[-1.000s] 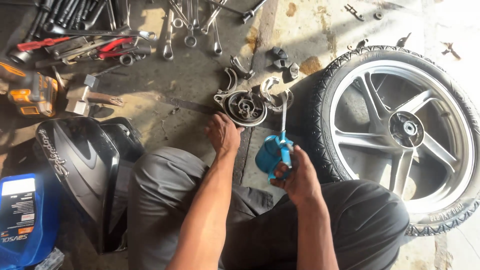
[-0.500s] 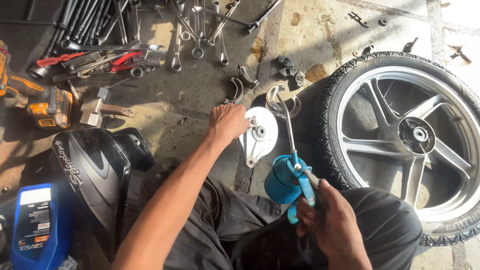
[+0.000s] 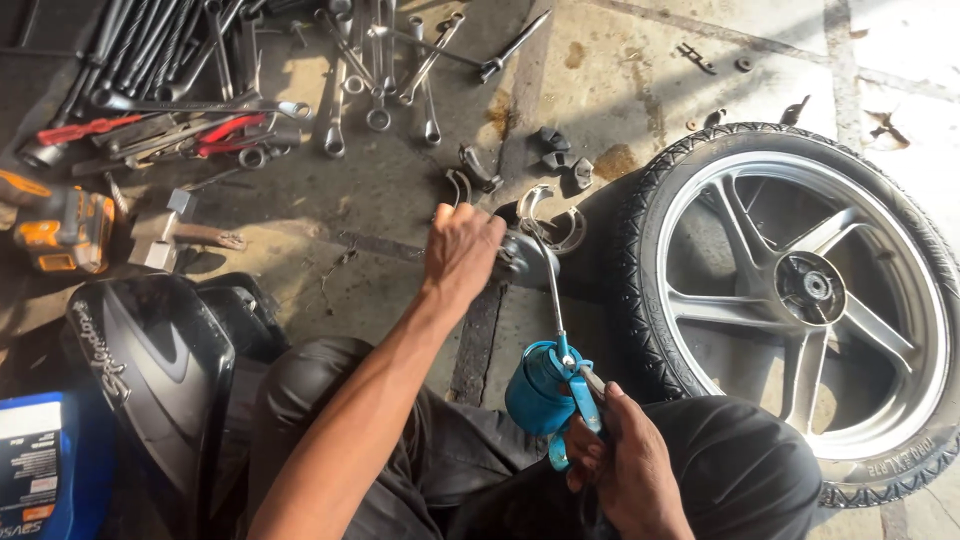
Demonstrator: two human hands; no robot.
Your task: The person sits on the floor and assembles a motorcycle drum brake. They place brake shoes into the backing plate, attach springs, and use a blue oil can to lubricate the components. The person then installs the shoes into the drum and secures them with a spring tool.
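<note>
Gripping: my left hand (image 3: 462, 250) closed on the metal hub plate (image 3: 527, 258)
Oiling: my right hand (image 3: 625, 470) clenched round blue oil can (image 3: 540, 388)

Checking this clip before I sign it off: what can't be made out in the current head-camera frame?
- Round metal part, head view: mostly covered by the left hand; its face is hidden.
- Oil can: the spout tip vanishes behind that part; the right hand covers the trigger.
- Blue container: cut off by the left and bottom edges.
- Wheel: tyre cut off by the right edge.
- Wrenches: cut off by the top edge.
</note>
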